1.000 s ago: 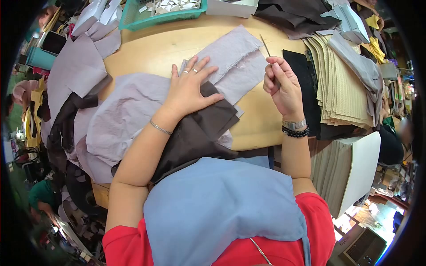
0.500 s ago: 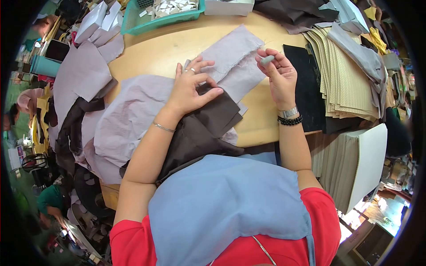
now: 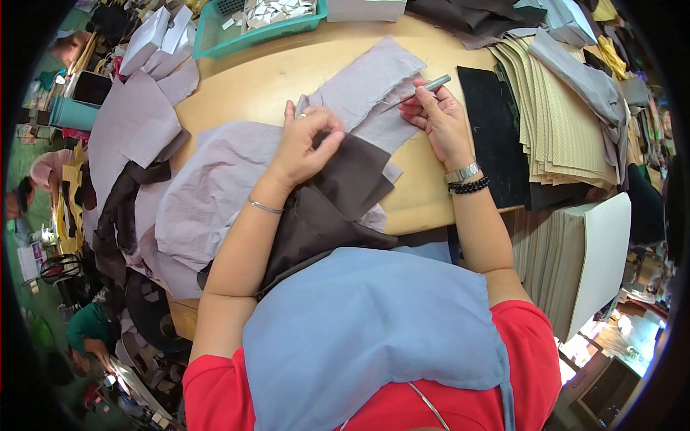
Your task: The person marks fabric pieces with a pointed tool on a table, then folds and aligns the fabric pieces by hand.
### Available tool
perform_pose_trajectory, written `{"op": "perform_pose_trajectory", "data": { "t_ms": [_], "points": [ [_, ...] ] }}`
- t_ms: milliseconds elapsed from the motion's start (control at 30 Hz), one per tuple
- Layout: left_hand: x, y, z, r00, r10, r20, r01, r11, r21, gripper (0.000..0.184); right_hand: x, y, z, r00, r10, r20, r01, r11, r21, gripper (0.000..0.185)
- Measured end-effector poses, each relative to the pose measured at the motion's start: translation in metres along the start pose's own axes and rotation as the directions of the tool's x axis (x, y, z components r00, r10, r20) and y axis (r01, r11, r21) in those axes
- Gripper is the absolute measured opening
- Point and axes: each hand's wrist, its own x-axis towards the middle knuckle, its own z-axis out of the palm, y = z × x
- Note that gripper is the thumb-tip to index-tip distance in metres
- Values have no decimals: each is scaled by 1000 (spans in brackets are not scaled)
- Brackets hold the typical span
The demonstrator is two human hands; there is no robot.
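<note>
My right hand (image 3: 442, 122) grips an awl by its grey-green handle (image 3: 438, 82). Its thin shaft points left and down over the lilac fabric. On the left, my left hand (image 3: 309, 142) is curled, with thumb and index finger brought together and smeared by motion; whatever they pinch, if anything, cannot be made out. Beneath and beside this hand lie a dark brown fabric piece (image 3: 356, 176) and a lilac fabric strip (image 3: 370, 72) with a frayed edge. More crumpled lilac fabric (image 3: 215, 172) spreads to the left of my forearm.
A teal basket (image 3: 262, 32) holding small white pieces stands at the back of the wooden table (image 3: 251, 82). To the right lie a black sheet (image 3: 489, 136) and a stack of cream textured sheets (image 3: 560, 122). White boxes (image 3: 147, 43) sit at back left. A person in green (image 3: 90, 327) is at lower left.
My left hand's spread fingers have curled in towards the thumb. My right hand has turned the awl, so its handle now points up right and its shaft shows.
</note>
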Motion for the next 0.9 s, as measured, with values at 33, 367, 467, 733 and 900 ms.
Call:
{"op": "perform_pose_trajectory", "data": {
  "t_ms": [33, 367, 467, 733, 900],
  "points": [
    [0, -2, -2, 1000, -18, 14, 19, 998, -60, 12, 1, 1, -1, 1000, 0, 1, 0, 1000, -4, 22],
    [4, 17, 3, 1000, -26, -3, 26, 962, 270, 59, -3, 2, 6, 999, -46, 14, 47, 996, -72, 21],
    [2, 16, 3, 1000, -12, 16, 3, 882, 471, 76, -4, 4, 8, 996, -87, 36, 91, 990, -105, 21],
    [6, 16, 5, 993, -84, 80, 32, 860, 508, 91, -4, 7, 10, 977, -198, 81, 205, 975, -87, 20],
    [6, 15, 4, 993, -86, 86, 32, 866, 499, 92, -4, 10, 11, 969, -226, 101, 236, 967, -101, 18]
  ]
}}
